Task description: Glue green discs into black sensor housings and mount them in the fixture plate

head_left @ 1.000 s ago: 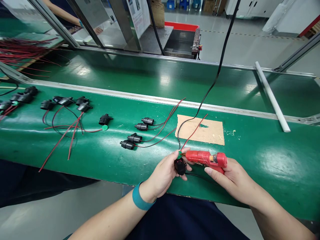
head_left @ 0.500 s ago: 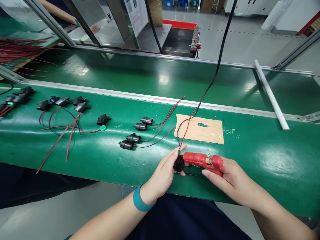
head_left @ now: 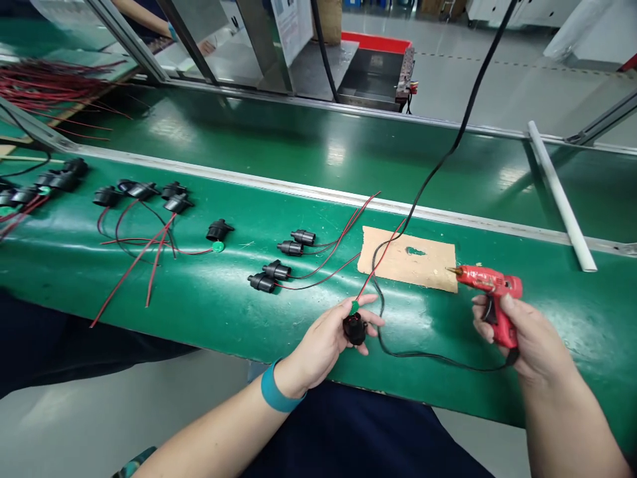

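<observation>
My left hand (head_left: 326,338), with a teal band at the wrist, is closed around a black plastic connector (head_left: 355,330). A small green disc (head_left: 354,307) sits by its top, and a red wire (head_left: 381,262) runs up from there. Out to the right, my right hand (head_left: 530,338) grips a red hot glue gun (head_left: 490,282) by its handle, fingers by the black trigger. Its brass nozzle points left, at the right edge of a piece of cardboard (head_left: 378,245). The gun's black cord (head_left: 418,355) loops past my left fingers and rises to the upper right.
Several black connectors with wires (head_left: 276,269) lie left of the cardboard, and more connectors (head_left: 142,191) lie further left. A white tube (head_left: 562,199) lies across the metal rail at right. Red wires (head_left: 44,89) are heaped at far left. Another person's arm (head_left: 144,16) shows behind the frame.
My right hand has drawn the glue gun away from the connector, to the right and slightly up. My left hand still holds the connector in nearly the same place. The view has shifted a little.
</observation>
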`<act>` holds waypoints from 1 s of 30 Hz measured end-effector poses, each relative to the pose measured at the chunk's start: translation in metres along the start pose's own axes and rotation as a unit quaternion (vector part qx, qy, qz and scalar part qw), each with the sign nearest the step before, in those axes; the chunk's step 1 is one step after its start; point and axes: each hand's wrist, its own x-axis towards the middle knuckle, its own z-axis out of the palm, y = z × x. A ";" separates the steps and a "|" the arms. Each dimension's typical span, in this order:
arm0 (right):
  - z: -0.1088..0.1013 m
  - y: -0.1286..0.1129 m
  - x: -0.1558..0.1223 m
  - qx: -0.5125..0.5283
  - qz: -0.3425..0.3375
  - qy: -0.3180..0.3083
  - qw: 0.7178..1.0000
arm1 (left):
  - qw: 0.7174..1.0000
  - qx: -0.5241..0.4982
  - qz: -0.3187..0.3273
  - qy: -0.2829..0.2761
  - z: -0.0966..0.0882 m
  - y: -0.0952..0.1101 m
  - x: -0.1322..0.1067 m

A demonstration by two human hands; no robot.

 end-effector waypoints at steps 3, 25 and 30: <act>-0.029 0.004 0.016 -0.173 0.011 0.074 0.982 | 0.999 0.044 0.023 -0.006 -0.011 0.003 -0.009; 0.190 -0.039 -0.016 -0.481 -0.508 -0.356 0.620 | 0.977 0.194 0.080 0.029 -0.040 0.001 -0.070; 0.197 -0.034 -0.028 -0.512 -0.533 -0.322 0.592 | 0.963 0.255 0.078 0.027 -0.044 -0.001 -0.076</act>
